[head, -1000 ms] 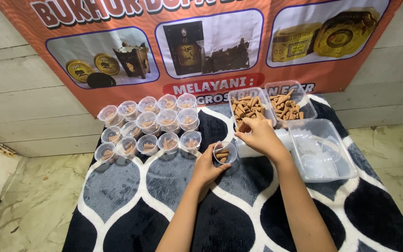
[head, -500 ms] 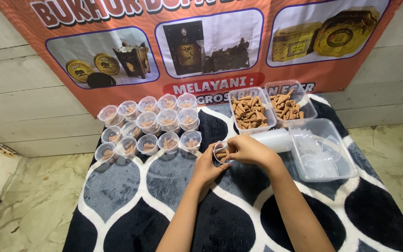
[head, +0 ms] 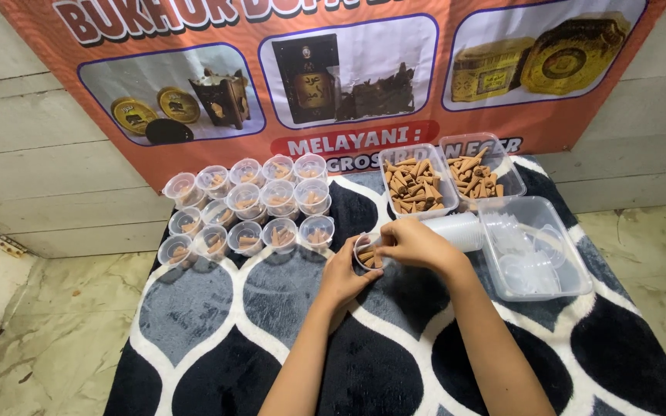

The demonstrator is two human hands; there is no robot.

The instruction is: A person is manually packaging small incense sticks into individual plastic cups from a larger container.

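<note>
My left hand [head: 343,276] holds a small clear plastic cup [head: 365,253] tilted toward me, with brown incense cones inside. My right hand [head: 418,243] rests over the cup's rim, fingertips at its mouth; whether it still holds a cone is hidden. Behind the hands stand two clear rectangular tubs of brown cones, the left tub [head: 416,183] and the right tub [head: 477,176].
Several small filled cups [head: 260,206] sit in rows at the left. A stack of empty cups [head: 456,231] lies on its side beside a clear tub of lids [head: 533,248]. Everything rests on a black, grey and white patterned mat [head: 287,308]. An orange banner [head: 194,46] hangs behind.
My right hand came back from the left tub of cones to the cup in my left hand and now covers its mouth.
</note>
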